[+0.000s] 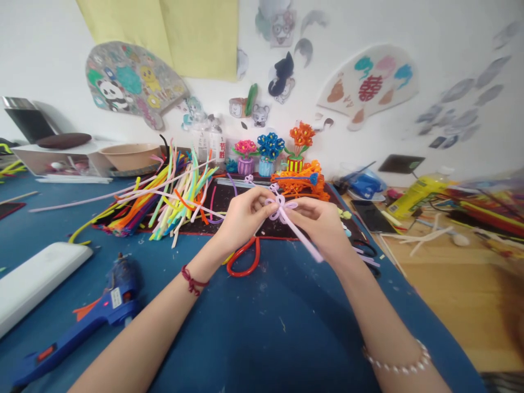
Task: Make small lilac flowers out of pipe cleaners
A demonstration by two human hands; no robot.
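Between my two hands, above the dark mat, is a light purple pipe-cleaner flower [280, 209] bent into several loops, with a loose end slanting down to the right. My left hand [250, 212] pinches its left side between thumb and fingers. From the right, my right hand [318, 222] grips the petals with thumb and forefinger. A red-handled tool [245, 259], probably scissors or pliers, lies below my left hand, its far part hidden. Behind the hands rests a pile of orange pipe-cleaner pieces [303, 183].
A heap of coloured pipe cleaners [180, 191] spreads at the left of the mat. A blue glue gun [110, 308] and a white bar-shaped case [45, 278] lie front left. Finished potted flowers [267, 155] stand by the wall. At right are a phone [372, 216] and a yellow bottle [417, 194].
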